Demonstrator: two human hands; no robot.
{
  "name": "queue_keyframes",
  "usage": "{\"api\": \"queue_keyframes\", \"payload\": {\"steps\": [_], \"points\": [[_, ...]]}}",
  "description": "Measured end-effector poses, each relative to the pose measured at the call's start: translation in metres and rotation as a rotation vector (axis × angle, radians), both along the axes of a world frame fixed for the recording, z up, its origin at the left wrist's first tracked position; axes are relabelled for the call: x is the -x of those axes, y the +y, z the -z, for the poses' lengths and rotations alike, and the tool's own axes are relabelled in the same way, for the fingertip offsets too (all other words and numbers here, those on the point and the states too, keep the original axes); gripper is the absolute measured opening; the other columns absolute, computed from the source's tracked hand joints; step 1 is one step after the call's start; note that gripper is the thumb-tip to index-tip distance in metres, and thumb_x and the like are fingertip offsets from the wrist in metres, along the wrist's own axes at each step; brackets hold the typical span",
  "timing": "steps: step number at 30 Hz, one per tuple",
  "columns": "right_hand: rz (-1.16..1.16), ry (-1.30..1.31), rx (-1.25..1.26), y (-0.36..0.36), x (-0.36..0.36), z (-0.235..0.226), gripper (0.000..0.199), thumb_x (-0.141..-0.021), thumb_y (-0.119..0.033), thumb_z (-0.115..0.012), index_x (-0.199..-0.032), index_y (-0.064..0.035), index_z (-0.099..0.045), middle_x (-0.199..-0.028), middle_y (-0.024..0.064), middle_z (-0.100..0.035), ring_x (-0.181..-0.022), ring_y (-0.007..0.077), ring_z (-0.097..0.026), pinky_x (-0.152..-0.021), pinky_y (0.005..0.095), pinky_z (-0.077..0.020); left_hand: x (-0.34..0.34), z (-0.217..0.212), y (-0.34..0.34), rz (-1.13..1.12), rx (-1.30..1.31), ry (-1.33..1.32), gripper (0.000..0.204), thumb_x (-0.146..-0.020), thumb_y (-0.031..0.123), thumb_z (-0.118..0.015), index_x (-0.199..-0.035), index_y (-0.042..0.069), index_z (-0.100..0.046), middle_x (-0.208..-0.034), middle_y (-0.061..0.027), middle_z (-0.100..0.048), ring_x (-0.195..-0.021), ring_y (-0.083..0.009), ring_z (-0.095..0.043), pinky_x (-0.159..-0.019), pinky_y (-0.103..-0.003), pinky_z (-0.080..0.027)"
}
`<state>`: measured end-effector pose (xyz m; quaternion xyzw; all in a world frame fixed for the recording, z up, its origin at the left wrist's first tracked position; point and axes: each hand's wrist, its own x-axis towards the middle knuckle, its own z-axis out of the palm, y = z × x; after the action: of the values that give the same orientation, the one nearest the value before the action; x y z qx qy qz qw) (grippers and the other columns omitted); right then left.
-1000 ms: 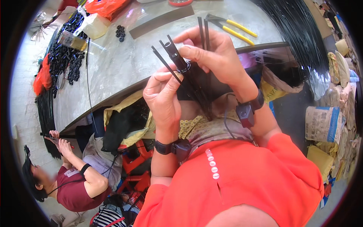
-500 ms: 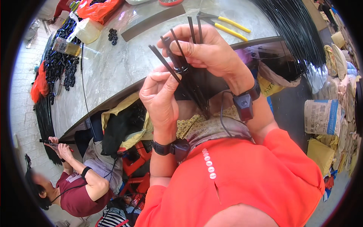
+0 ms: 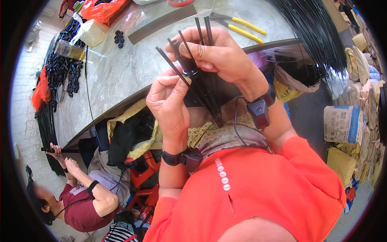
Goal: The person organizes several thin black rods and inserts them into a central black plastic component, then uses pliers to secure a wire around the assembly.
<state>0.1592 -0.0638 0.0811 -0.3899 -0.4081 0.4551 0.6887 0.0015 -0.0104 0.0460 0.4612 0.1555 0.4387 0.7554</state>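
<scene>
My right hand [image 3: 219, 56] grips a bundle of thin black rods [image 3: 207, 90], their ends fanning up past my fingers. My left hand [image 3: 169, 103] pinches one rod of the bundle, where a small black ring [image 3: 189, 73] sits on it just below my right thumb. Both hands are close to my chest, above the edge of a grey marble table [image 3: 133, 68]. Each wrist carries a black band with a small device.
Yellow-handled pliers [image 3: 242, 26] and a dark flat bar [image 3: 161, 24] lie on the table. Heaps of small black parts [image 3: 66, 74] and orange bags [image 3: 102, 10] sit at left. Long black rods [image 3: 314, 36] fan out at right. Another person [image 3: 80, 197] sits low left.
Both hands with the bundle have drifted slightly left and down in view. My left fingers have slid up the single rod toward the black ring.
</scene>
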Motion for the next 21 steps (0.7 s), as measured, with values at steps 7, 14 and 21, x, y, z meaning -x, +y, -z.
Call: {"api": "queue_keyframes", "payload": {"steps": [7,14,21], "points": [[-0.003,0.035,-0.006,0.003,0.003,0.003,0.027,-0.095,-0.022,-0.066,-0.111,-0.0004,-0.068,-0.083,0.0017,-0.067,-0.054,-0.0013,-0.046,-0.043,0.0135,-0.0312,0.001,0.002,-0.001,-0.014,-0.016,-0.016,0.01,-0.087,-0.008,-0.066,-0.091,0.0,-0.06,-0.108,-0.0115,-0.065,-0.092,-0.0135,-0.06,-0.088,-0.027,-0.047],[0.283,-0.063,-0.024,-0.002,0.014,0.003,0.029,-0.096,-0.023,-0.064,-0.114,-0.0004,-0.067,-0.085,0.0015,-0.067,-0.059,0.0015,-0.053,-0.045,0.0153,-0.0366,0.004,0.003,0.003,-0.06,0.008,-0.005,0.009,-0.088,-0.007,-0.066,-0.09,0.0,-0.061,-0.11,-0.0125,-0.064,-0.094,-0.0151,-0.061,-0.09,-0.028,-0.048],[0.358,-0.165,0.055,-0.025,0.03,0.009,0.036,-0.077,-0.014,-0.084,-0.102,-0.0023,-0.06,-0.083,-0.004,-0.055,-0.069,0.0004,-0.049,-0.059,0.0153,-0.0406,0.001,0.003,-0.001,-0.061,-0.008,-0.059,0.011,-0.087,-0.006,-0.067,-0.095,-0.001,-0.061,-0.112,-0.0135,-0.064,-0.096,-0.0157,-0.063,-0.087,-0.028,-0.051]]}}
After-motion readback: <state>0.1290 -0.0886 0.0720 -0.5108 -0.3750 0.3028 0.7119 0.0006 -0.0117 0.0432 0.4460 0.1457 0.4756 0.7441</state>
